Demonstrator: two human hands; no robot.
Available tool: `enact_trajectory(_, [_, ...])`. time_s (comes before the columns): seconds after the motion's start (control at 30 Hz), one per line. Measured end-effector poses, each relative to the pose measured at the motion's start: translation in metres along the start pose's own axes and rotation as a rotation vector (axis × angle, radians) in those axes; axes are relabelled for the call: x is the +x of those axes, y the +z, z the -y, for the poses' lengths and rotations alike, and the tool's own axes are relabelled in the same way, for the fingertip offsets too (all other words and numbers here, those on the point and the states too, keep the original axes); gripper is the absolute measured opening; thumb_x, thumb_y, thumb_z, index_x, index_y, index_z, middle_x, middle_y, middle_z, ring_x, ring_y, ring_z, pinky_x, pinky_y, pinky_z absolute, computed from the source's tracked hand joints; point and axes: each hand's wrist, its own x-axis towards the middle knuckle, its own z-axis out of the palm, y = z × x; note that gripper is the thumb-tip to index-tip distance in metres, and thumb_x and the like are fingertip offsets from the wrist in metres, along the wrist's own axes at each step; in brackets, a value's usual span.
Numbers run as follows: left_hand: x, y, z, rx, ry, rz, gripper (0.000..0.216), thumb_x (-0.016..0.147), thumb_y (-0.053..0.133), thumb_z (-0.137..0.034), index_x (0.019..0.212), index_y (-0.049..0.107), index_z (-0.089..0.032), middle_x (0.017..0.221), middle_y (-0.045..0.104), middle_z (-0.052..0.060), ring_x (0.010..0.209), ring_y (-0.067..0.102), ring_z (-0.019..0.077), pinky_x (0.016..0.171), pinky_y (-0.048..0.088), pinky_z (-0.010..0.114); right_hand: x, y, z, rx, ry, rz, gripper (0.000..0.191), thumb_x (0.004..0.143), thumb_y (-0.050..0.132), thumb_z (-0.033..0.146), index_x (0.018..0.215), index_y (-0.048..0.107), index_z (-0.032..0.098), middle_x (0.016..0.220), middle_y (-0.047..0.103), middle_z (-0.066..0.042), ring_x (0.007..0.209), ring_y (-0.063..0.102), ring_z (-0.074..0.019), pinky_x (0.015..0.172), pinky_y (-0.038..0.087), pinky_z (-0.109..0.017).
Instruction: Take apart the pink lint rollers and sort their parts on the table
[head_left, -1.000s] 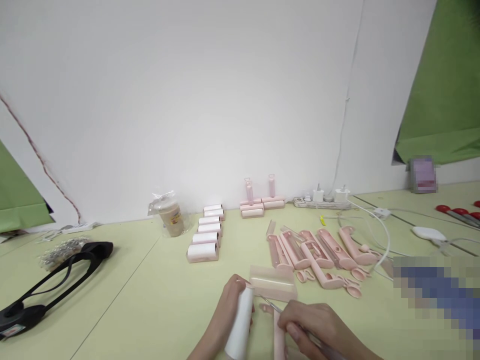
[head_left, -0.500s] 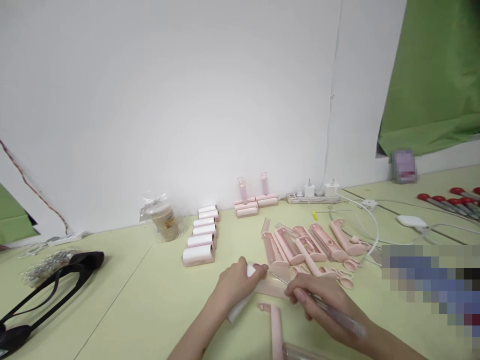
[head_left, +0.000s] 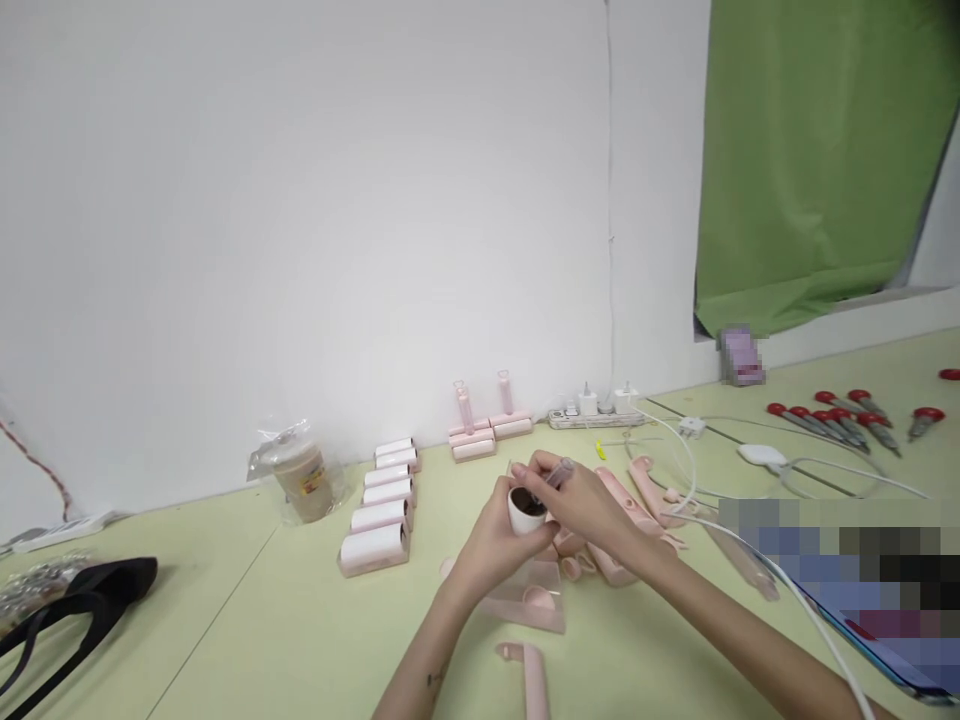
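My left hand (head_left: 491, 535) is wrapped round a white lint-roller refill roll (head_left: 526, 522), its dark hollow end tilted up. In my right hand (head_left: 574, 500) is a thin tool with a clear handle, which looks like a screwdriver (head_left: 559, 472). Its shaft points into or across the roll's open end; the tip is hidden. Below my hands lie a pink lint-roller part (head_left: 487, 608) with a clear panel and a round pink piece (head_left: 538, 598). Nearer to me is a pink handle piece (head_left: 534, 680). Pink housings (head_left: 621, 495) lie partly behind my right forearm.
White rolls in pink holders (head_left: 373, 543) form a row at left. Small pink rollers (head_left: 472, 450) stand by the wall. Also around are a bagged cup (head_left: 304, 485), a power strip (head_left: 596, 418), white cables (head_left: 694, 475), red-topped tools (head_left: 840, 425) and a black strap (head_left: 94, 605).
Both hands have lifted and come together. The roll has turned its open end upward, and the screwdriver has moved from low at right to the roll's end. The view has swung to the right.
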Motion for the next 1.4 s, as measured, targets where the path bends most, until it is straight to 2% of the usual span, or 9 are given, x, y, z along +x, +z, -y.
enact_trajectory(0.13, [0.002,-0.006,0.009,-0.016,0.011,-0.037,0.025,0.070,0.058,-0.027,0.089,0.044,-0.019,0.081,0.055,-0.001,0.075,0.053,0.0149,0.066,0.042,0.024,0.001,0.004,-0.001,0.025,-0.049,-0.050,0.040,0.086,0.028,0.049,0.061,0.040,0.021,0.054,0.048,0.004,0.051,0.050,-0.0128,0.049,0.037,-0.023])
enact_trajectory(0.27, [0.000,-0.044,0.010,0.113,-0.020,-0.244,0.021,0.066,0.060,-0.028,0.079,0.046,-0.020,0.078,0.055,-0.002,0.077,0.053,0.0159,0.070,0.041,0.025,0.019,-0.006,0.008,-0.029,-0.134,-0.097,0.045,0.091,0.006,0.039,0.082,0.045,0.019,0.075,0.056,-0.003,0.068,0.058,-0.0132,0.064,0.043,-0.025])
enact_trajectory(0.37, [-0.001,-0.076,0.008,0.125,-0.064,-0.435,0.027,0.067,0.058,-0.033,0.085,0.044,-0.021,0.086,0.054,0.000,0.081,0.053,0.0168,0.072,0.040,0.027,0.043,0.011,0.012,-0.194,-0.216,0.093,0.050,0.089,0.009,0.036,0.096,0.054,0.014,0.089,0.061,-0.006,0.076,0.062,-0.0142,0.064,0.044,-0.025])
enact_trajectory(0.47, [-0.004,-0.099,0.007,0.084,-0.099,-0.536,0.030,0.069,0.051,-0.032,0.093,0.035,-0.022,0.088,0.050,0.001,0.077,0.052,0.0161,0.067,0.041,0.027,0.056,0.058,0.009,-0.343,-0.254,0.377,0.061,0.082,0.012,0.037,0.073,0.066,0.009,0.070,0.060,0.002,0.083,0.062,-0.0178,0.065,0.038,-0.025])
enact_trajectory(0.53, [-0.006,-0.106,0.006,0.047,-0.110,-0.558,0.027,0.071,0.042,-0.027,0.094,0.031,-0.022,0.083,0.049,0.000,0.071,0.052,0.0150,0.061,0.041,0.026,0.056,0.093,0.005,-0.458,-0.241,0.557,0.031,0.062,0.062,0.041,0.054,0.061,0.011,0.062,0.064,-0.001,0.066,0.064,-0.0199,0.059,0.044,-0.027])
enact_trajectory(0.67, [-0.013,-0.107,0.000,0.003,-0.091,-0.450,0.023,0.070,0.041,-0.023,0.091,0.034,-0.022,0.075,0.052,-0.002,0.062,0.051,0.0128,0.055,0.041,0.024,0.046,0.130,0.002,-0.600,-0.224,0.734,0.025,0.045,0.077,0.028,0.054,0.059,0.014,0.062,0.066,-0.005,0.063,0.063,-0.0217,0.059,0.046,-0.033])
enact_trajectory(0.9, [-0.024,-0.094,-0.014,0.102,0.032,-0.093,0.033,0.073,0.054,-0.034,0.103,0.043,-0.025,0.092,0.056,0.000,0.077,0.052,0.0139,0.068,0.041,0.024,0.015,0.061,-0.001,-0.541,-0.276,0.617,0.038,0.068,0.056,0.030,0.104,0.054,0.021,0.099,0.064,-0.004,0.083,0.060,-0.0212,0.062,0.041,-0.025])
enact_trajectory(1.17, [-0.009,-0.054,0.006,0.163,0.097,0.167,0.040,0.070,0.060,-0.038,0.106,0.053,-0.023,0.102,0.060,0.003,0.091,0.054,0.0192,0.076,0.042,0.026,-0.026,0.017,-0.023,-0.526,-0.251,0.575,0.022,0.074,0.053,0.028,0.093,0.063,0.024,0.094,0.066,-0.003,0.080,0.061,-0.0220,0.060,0.041,-0.026])
enact_trajectory(1.4, [-0.009,-0.024,0.028,0.496,0.244,0.365,0.043,0.070,0.063,-0.033,0.112,0.053,-0.029,0.106,0.062,0.001,0.097,0.054,0.0219,0.083,0.038,0.029,-0.037,-0.040,-0.042,-0.412,-0.080,0.312,0.022,0.079,0.044,0.029,0.074,0.065,0.023,0.072,0.067,-0.002,0.066,0.060,-0.0194,0.054,0.041,-0.024])
